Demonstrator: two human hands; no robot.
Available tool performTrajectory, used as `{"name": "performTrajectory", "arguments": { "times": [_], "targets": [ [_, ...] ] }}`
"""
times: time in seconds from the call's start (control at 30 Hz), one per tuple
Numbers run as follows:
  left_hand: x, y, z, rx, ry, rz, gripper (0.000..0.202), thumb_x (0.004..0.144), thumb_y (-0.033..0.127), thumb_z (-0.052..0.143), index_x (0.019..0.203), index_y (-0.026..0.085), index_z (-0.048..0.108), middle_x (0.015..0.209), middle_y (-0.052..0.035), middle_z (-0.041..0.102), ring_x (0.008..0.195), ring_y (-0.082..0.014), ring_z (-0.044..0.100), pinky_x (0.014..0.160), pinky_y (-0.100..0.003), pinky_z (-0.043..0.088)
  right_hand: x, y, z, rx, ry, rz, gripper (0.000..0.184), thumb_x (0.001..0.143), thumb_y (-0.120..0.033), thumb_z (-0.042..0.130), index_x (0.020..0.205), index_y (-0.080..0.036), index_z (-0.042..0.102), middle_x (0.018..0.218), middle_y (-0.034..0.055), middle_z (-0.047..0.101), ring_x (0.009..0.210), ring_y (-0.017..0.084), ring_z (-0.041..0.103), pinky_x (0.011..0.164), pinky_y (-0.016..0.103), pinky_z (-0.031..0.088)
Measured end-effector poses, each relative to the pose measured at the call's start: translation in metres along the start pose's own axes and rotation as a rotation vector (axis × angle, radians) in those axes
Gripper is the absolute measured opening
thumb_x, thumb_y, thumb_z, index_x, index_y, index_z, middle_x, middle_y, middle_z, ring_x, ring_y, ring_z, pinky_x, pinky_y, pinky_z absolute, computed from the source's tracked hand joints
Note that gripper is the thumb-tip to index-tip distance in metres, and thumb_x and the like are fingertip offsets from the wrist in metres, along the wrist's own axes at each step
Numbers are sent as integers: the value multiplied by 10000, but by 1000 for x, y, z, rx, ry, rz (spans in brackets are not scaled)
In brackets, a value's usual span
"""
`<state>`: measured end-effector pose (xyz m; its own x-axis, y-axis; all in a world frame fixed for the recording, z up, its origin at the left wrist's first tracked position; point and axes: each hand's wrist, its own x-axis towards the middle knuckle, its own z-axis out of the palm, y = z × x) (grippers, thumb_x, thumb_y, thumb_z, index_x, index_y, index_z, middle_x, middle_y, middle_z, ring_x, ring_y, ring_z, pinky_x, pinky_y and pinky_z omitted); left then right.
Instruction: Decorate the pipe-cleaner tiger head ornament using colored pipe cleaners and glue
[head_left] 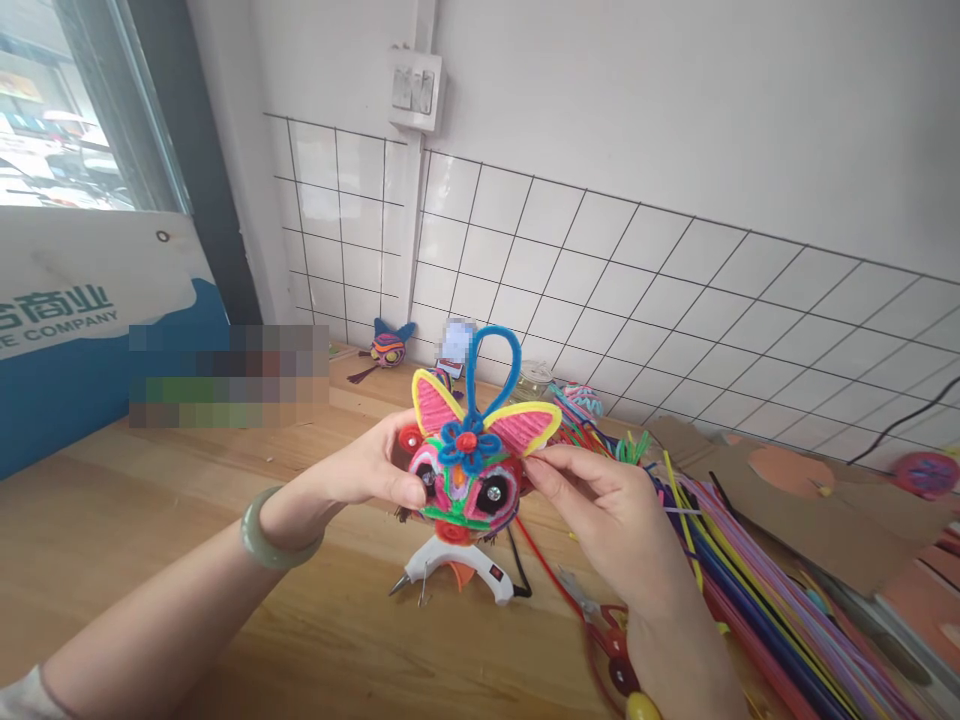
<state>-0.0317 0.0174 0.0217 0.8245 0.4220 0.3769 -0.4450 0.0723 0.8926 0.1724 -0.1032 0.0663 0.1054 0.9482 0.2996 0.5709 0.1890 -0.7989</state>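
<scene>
Between my two hands is a colourful pipe-cleaner animal head [457, 495], held up above the table. It has pink ears edged in yellow, a blue flower with a red centre, black eyes with shiny gems and a blue loop on top. My left hand [386, 465] grips its left side, the thumb across the front near one eye. With thumb and forefinger pinched, my right hand [600, 510] holds its right side below the ear. Behind and below the head, a white hot glue gun [457, 562] rests on the table. Red-handled scissors [604, 620] lie partly behind my right wrist.
Bundles of coloured pipe cleaners [780, 590] and brown cardboard [810, 500] cover the right side of the wooden table [315, 630]. A smaller animal head [388, 345] and a phone [456, 348] stand near the wall grid. A blue-and-white board [90, 340] borders the left.
</scene>
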Motion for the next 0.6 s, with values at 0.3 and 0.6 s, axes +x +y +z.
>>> {"name": "performTrajectory", "arguments": {
  "times": [0.3, 0.6],
  "targets": [
    [-1, -4, -4, 40, 36, -30, 626, 563, 376, 866, 1108, 158, 647, 929, -100, 718, 812, -219, 681, 737, -297, 544, 0, -1, 0, -13, -11, -2, 271, 893, -408, 557, 844, -211, 737, 859, 49, 744, 849, 218, 670, 674, 284, 523],
    [2, 0, 1, 3, 8, -15, 572, 589, 356, 856, 1093, 165, 664, 962, -97, 728, 831, -209, 694, 773, -291, 548, -1, -1, 1, 8, 6, -8, 248, 881, -390, 571, 828, -212, 735, 855, 40, 749, 825, 196, 667, 661, 261, 514]
  ]
}}
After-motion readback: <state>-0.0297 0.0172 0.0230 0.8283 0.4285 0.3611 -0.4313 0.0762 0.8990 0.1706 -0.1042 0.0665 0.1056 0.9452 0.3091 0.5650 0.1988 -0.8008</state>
